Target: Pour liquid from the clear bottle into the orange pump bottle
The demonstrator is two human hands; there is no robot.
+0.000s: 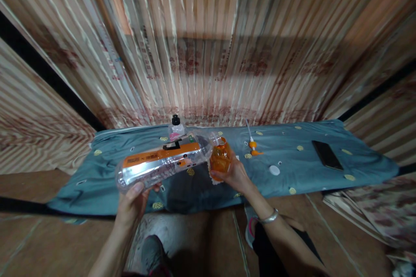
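My left hand (131, 203) is closed round the lower end of a large clear plastic bottle (162, 162) with an orange and silver label. The bottle lies tilted nearly flat, its neck pointing right. In my right hand (232, 173) is a small translucent orange bottle (220, 160), held upright with its top uncovered. The large bottle's mouth meets the rim of the orange one; whether they touch, I cannot tell. On the cloth to the right lies an orange pump top (252, 146) with a thin tube. A white round cap (274, 170) rests nearer to me.
A blue patterned cloth (201, 194) covers the long narrow table. Behind the large bottle stands a small clear bottle with a black cap (176, 120). A dark phone (326, 155) lies at the right. Striped curtains (208, 73) hang behind, and dark poles slant at both sides.
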